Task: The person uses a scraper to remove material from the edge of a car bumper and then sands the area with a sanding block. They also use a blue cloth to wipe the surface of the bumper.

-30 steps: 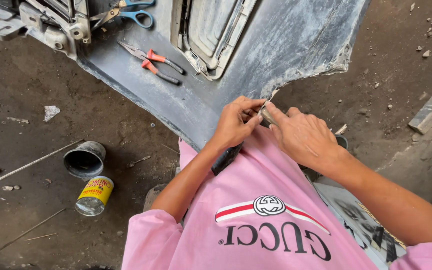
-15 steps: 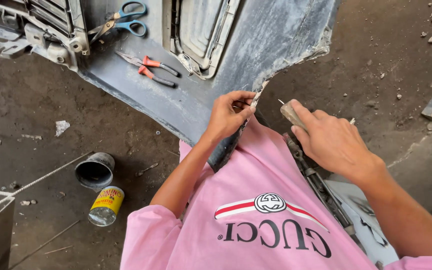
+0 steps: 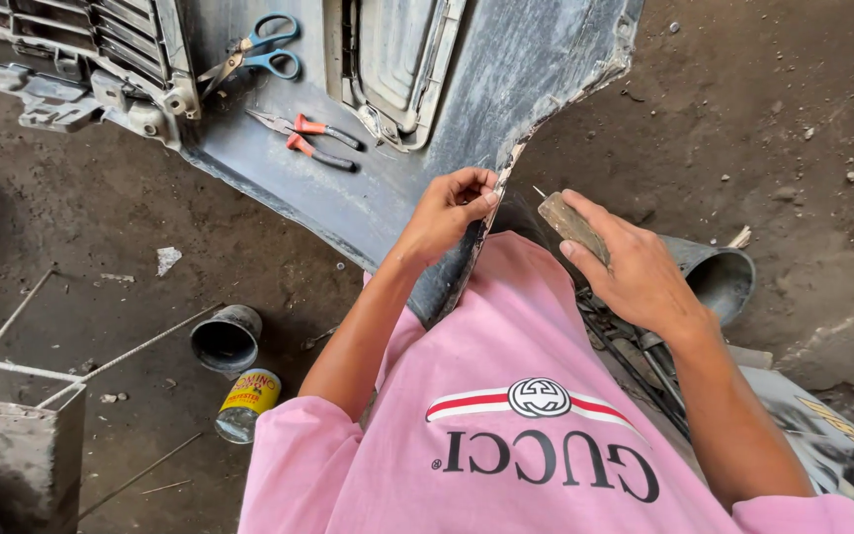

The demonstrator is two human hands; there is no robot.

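A dusty grey car bumper panel [image 3: 506,79] lies on the dirt floor in front of me, its ragged edge running down toward my lap. My left hand [image 3: 452,210] pinches that torn edge between thumb and fingers. My right hand [image 3: 630,267] is off to the right of the edge, closed around a small brownish flat tool [image 3: 570,225] with a thin tip pointing up-left. The two hands are apart. My pink shirt fills the lower middle of the view.
Blue-handled scissors [image 3: 269,54] and red-handled pliers [image 3: 313,138] rest on the panel. A dark empty tin [image 3: 226,339] and a yellow can [image 3: 247,402] lie on the floor at left. A metal bucket [image 3: 719,277] sits behind my right hand. A concrete block with wire [image 3: 12,445] is at bottom left.
My right hand has pulled away from the panel edge to the right with the tool, and my left hand has stayed on the edge. The view has shifted down slightly.
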